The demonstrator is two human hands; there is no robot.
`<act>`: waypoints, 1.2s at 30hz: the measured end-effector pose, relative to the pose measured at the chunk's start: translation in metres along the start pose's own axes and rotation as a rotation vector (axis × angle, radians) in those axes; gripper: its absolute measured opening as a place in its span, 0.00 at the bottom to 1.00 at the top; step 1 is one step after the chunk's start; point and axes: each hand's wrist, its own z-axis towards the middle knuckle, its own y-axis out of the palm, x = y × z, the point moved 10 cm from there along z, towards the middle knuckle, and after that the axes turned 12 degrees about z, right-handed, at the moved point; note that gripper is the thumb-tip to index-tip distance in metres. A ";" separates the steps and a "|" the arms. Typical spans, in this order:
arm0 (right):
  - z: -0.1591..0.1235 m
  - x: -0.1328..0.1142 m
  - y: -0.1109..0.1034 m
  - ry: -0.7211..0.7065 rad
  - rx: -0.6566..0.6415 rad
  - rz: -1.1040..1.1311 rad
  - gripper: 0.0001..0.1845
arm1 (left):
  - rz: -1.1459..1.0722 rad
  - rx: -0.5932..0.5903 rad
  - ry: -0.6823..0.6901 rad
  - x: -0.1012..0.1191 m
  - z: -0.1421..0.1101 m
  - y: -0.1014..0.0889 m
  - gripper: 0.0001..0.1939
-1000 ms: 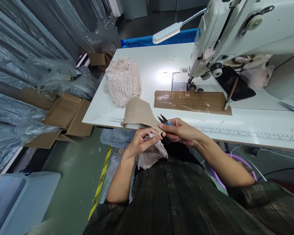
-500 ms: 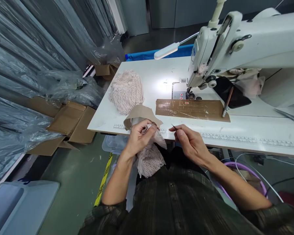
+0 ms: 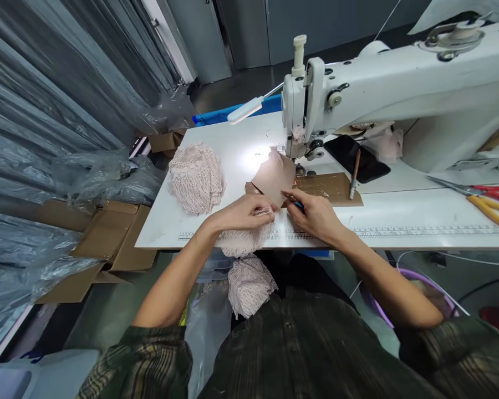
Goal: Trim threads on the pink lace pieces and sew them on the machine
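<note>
Now the left grip (image 3: 246, 214) pinches pale-pink openwork lace (image 3: 245, 239); beside it, the right grip (image 3: 314, 215) clasps small blue-handled, dark-bladed snips (image 3: 298, 204), and a slip could nick that lace!

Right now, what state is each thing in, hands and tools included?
Left hand: closed on lace fabric
Right hand: closed around blue snips
Lace fabric: bunched at the table's edge
Blue snips: held, blades open or shut unclear
Lace pile: heaped, unheld
Tan piece: lying over the brown strip
Yellow-handled scissors: lying down, unheld
Cardboard box: open
</note>
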 end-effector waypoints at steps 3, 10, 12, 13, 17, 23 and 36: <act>-0.006 0.006 -0.012 0.065 0.050 0.122 0.19 | -0.263 0.041 -0.141 -0.014 -0.019 0.003 0.15; -0.035 0.001 0.026 0.277 -0.216 0.641 0.30 | -0.521 0.103 -0.337 -0.033 -0.045 0.024 0.16; -0.043 -0.001 0.041 0.297 -0.314 0.616 0.31 | -0.579 0.109 -0.342 -0.035 -0.047 0.029 0.20; -0.044 -0.002 0.045 0.288 -0.343 0.574 0.30 | -0.602 0.110 -0.341 -0.035 -0.049 0.030 0.22; -0.042 -0.002 0.053 0.249 -0.376 0.448 0.29 | -0.646 0.125 -0.331 -0.034 -0.053 0.032 0.24; -0.031 -0.008 0.060 0.227 -0.372 0.479 0.29 | -0.729 0.144 -0.290 -0.031 -0.054 0.035 0.25; -0.035 -0.012 0.056 0.230 -0.216 0.611 0.27 | -0.738 0.219 -0.419 -0.040 -0.075 0.035 0.22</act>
